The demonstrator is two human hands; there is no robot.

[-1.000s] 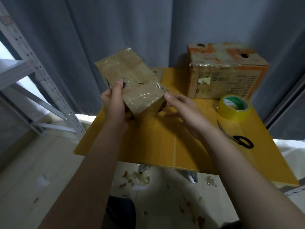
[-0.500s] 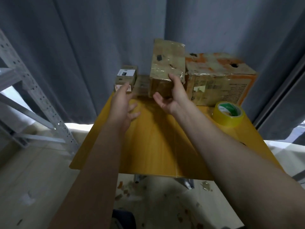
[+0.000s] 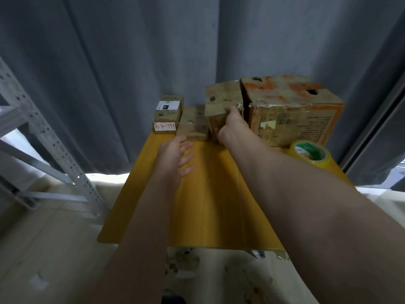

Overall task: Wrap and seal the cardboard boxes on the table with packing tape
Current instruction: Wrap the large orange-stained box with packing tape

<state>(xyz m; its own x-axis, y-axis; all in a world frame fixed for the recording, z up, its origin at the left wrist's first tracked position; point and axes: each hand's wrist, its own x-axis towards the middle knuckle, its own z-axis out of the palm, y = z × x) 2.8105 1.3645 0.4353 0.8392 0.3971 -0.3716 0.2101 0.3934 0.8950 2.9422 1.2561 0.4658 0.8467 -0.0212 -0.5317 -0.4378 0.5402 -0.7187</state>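
Observation:
A taped brown cardboard box [image 3: 221,99] stands at the back of the yellow table [image 3: 210,207], tight against a larger orange-and-white box [image 3: 291,110]. My right hand [image 3: 232,126] grips its near end, fingers curled round the front edge. My left hand [image 3: 177,154] hovers open over the table, just before a flat low box [image 3: 192,123]. Further left, two small boxes [image 3: 167,116] are stacked, one with a white label. A yellow tape roll [image 3: 311,153] lies at the right, in front of the large box.
Grey curtains hang right behind the table. A grey metal shelf frame [image 3: 43,139] stands to the left. Paper scraps litter the floor [image 3: 186,266] below the table's near edge.
The taped box went from both hands near me to the table's back, beside the large box. My left hand let go and now hovers open. The scissors have dropped out of view.

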